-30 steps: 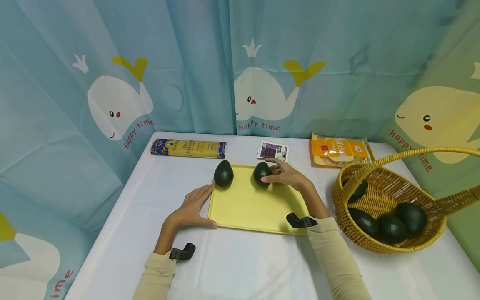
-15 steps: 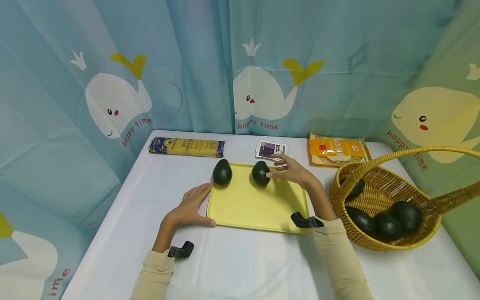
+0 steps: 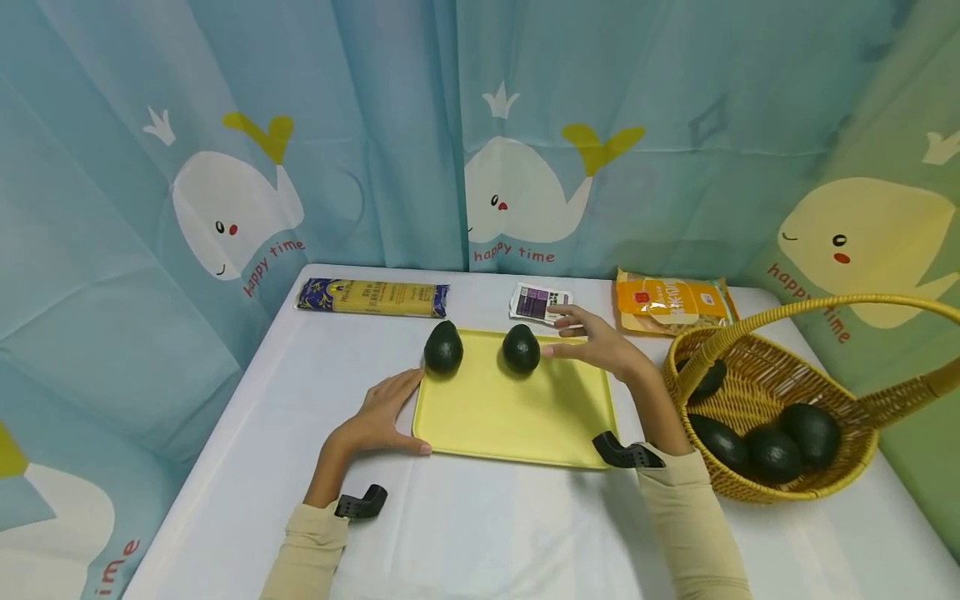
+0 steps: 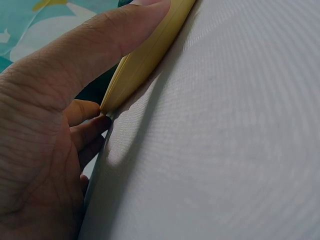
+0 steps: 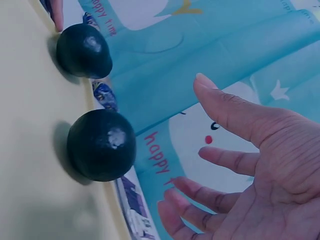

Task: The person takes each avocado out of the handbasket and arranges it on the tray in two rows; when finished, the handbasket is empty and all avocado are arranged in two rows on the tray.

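A yellow tray (image 3: 517,417) lies on the white table with two dark green avocados on it. One avocado (image 3: 443,347) sits at its far left corner, the other (image 3: 521,349) near the middle of its far side. My left hand (image 3: 381,419) spans the tray's left side, thumb at the near corner and fingers at the edge farther up; the left wrist view shows the thumb along the rim (image 4: 145,55). Above the tray's right part, my right hand (image 3: 600,342) is spread and holds nothing. In the right wrist view a gap separates its fingers from the nearer avocado (image 5: 102,145).
To the right stands a wicker basket (image 3: 783,354) with a tall handle and several avocados (image 3: 774,454) inside. Along the table's back lie a long yellow-and-blue packet (image 3: 372,297), a small white-and-purple sachet (image 3: 538,303) and an orange bag (image 3: 675,303). A printed curtain hangs behind.
My right hand has let go of the middle avocado and drawn away to the right, its fingers spreading. That avocado stays on the tray; my left hand stays at the tray's left side.
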Demonstrator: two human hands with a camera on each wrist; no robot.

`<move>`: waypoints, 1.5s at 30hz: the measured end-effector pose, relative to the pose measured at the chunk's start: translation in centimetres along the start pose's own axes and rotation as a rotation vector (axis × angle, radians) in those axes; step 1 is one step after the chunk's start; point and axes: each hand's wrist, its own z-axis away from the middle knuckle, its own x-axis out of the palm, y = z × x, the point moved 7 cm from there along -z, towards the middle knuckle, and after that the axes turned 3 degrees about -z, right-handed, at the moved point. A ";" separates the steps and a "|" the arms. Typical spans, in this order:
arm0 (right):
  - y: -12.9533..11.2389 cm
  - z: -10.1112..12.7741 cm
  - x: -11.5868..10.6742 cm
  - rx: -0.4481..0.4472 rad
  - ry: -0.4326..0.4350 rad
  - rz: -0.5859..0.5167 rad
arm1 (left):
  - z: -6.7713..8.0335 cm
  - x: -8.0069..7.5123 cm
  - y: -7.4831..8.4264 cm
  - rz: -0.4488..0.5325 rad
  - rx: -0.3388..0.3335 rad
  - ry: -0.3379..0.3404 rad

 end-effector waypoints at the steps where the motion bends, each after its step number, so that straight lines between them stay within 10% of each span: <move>1: -0.1 0.2 0.0 -0.007 -0.002 0.003 | 0.0 0.0 0.0 -0.004 0.000 0.001; 28: -5.0 9.5 -1.1 -0.322 -0.296 0.092 | 0.1 0.0 0.1 -0.018 0.011 0.005; 45: -3.4 16.7 -6.3 -0.425 -0.433 -0.101 | 0.1 -0.1 0.3 -0.019 0.012 0.003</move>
